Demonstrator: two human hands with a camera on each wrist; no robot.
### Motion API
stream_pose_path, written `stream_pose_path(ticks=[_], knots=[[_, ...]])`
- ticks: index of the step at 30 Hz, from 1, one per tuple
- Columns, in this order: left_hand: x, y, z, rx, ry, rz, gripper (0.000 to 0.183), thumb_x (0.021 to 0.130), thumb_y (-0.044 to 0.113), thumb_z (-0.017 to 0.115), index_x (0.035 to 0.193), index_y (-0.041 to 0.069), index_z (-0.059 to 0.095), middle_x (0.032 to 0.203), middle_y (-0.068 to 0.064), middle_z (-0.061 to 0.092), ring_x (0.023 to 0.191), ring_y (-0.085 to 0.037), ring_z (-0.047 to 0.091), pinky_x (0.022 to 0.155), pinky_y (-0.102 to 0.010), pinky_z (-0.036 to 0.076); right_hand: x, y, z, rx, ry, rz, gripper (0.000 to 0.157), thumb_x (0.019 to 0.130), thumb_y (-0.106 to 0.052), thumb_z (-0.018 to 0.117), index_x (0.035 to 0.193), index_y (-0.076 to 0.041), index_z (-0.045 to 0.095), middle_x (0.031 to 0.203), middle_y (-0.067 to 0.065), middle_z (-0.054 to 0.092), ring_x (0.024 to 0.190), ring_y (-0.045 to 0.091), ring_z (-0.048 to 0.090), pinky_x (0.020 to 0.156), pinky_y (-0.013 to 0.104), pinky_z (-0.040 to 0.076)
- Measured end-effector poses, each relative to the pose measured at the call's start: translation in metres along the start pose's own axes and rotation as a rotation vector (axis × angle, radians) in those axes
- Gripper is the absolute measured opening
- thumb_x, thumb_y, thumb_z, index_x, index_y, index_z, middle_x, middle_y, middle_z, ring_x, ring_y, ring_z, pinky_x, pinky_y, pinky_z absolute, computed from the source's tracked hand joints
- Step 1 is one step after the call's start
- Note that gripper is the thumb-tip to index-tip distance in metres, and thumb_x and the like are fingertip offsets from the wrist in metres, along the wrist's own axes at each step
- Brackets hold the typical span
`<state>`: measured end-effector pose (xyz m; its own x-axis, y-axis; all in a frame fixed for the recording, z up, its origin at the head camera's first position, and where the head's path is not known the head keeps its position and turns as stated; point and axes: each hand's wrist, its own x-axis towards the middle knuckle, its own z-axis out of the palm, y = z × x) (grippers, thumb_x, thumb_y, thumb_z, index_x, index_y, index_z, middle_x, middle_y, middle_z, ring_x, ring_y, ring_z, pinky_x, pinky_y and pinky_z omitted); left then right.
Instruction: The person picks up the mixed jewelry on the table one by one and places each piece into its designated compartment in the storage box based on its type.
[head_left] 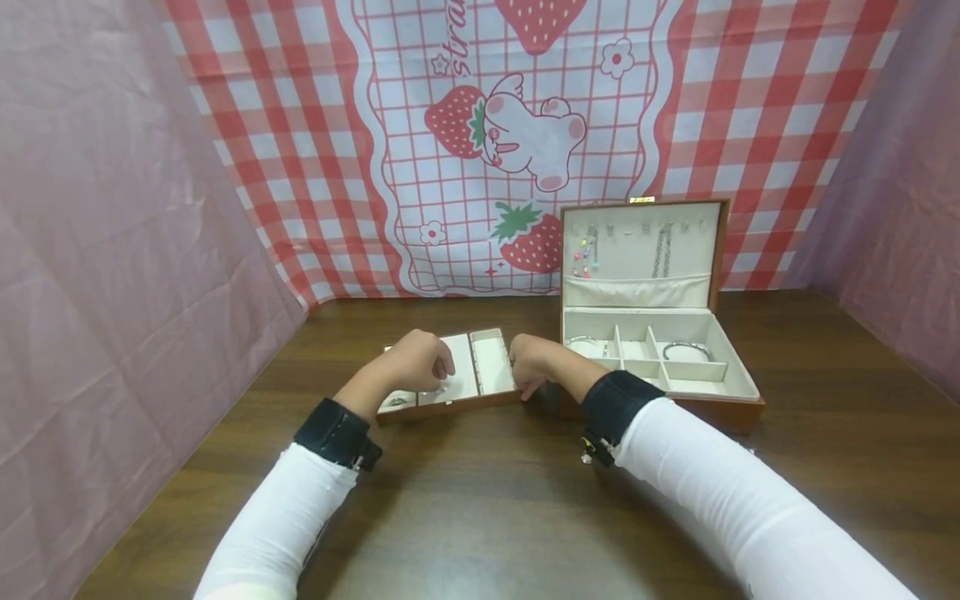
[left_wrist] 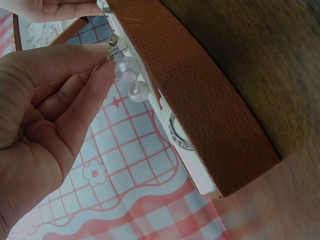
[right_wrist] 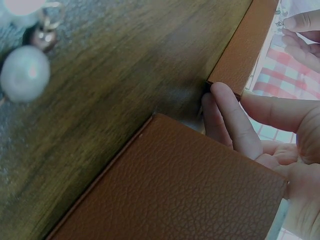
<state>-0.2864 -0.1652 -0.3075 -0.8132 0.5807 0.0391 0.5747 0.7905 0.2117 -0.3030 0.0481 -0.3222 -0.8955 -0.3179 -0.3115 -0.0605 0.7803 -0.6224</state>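
My left hand (head_left: 416, 360) is over a small white-lined jewelry tray (head_left: 493, 367) with brown leather sides. Between thumb and index finger it pinches a pearl earring with two white pearls (left_wrist: 128, 70) and gold fittings, seen in the left wrist view. Below the fingers, a silver ring-like piece (left_wrist: 180, 131) shows at the tray's opening. At the tray's right end, my right hand (head_left: 531, 362) grips the corner, with fingers (right_wrist: 235, 117) along the leather and the thumb at the other side. Partly hidden behind the left hand is the tray's left section.
An open brown jewelry box (head_left: 738, 354) stands right of the tray, near my right forearm. Bracelets (head_left: 686, 350) lie in its compartments; necklaces (head_left: 662, 250) hang inside its lid. Out-of-focus pearls (right_wrist: 25, 74) hang close to the right wrist camera. A checkered cloth (head_left: 300, 125) hangs behind the wooden table (head_left: 465, 500).
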Motion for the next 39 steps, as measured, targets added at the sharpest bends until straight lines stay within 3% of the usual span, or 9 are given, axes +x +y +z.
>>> stream_pose_path(ticks=[19, 29, 39], knots=[[-0.0058, -0.0041, 0.0025, -0.057, 0.025, 0.018, 0.015, 0.073, -0.005, 0.073, 0.084, 0.006, 0.072, 0.074, 0.002, 0.066, 0.071, -0.01, 0.062, 0.066, -0.023, 0.053, -0.0014, 0.0001, 0.0007, 0.026, 0.003, 0.011, 0.064, 0.073, 0.021, 0.053, 0.136, 0.016, 0.041, 0.132, 0.031, 0.047, 0.073, 0.028, 0.072, 0.059, 0.027, 0.058], [-0.0043, -0.003, 0.0042, 0.022, 0.018, 0.042, 0.014, 0.074, -0.005, 0.073, 0.08, 0.007, 0.073, 0.072, 0.002, 0.067, 0.068, -0.01, 0.062, 0.066, -0.024, 0.053, -0.0016, -0.0005, 0.0005, 0.015, 0.003, 0.007, 0.065, 0.074, 0.021, 0.053, 0.137, 0.017, 0.04, 0.135, 0.031, 0.045, 0.073, 0.028, 0.072, 0.059, 0.027, 0.058], [-0.0036, -0.001, 0.0064, 0.006, -0.022, -0.009, 0.013, 0.076, -0.004, 0.075, 0.081, 0.009, 0.074, 0.073, 0.003, 0.066, 0.069, -0.011, 0.061, 0.066, -0.026, 0.053, -0.0022, -0.0008, 0.0007, 0.008, 0.001, 0.005, 0.064, 0.073, 0.021, 0.053, 0.136, 0.017, 0.041, 0.131, 0.031, 0.047, 0.072, 0.029, 0.072, 0.059, 0.027, 0.058]])
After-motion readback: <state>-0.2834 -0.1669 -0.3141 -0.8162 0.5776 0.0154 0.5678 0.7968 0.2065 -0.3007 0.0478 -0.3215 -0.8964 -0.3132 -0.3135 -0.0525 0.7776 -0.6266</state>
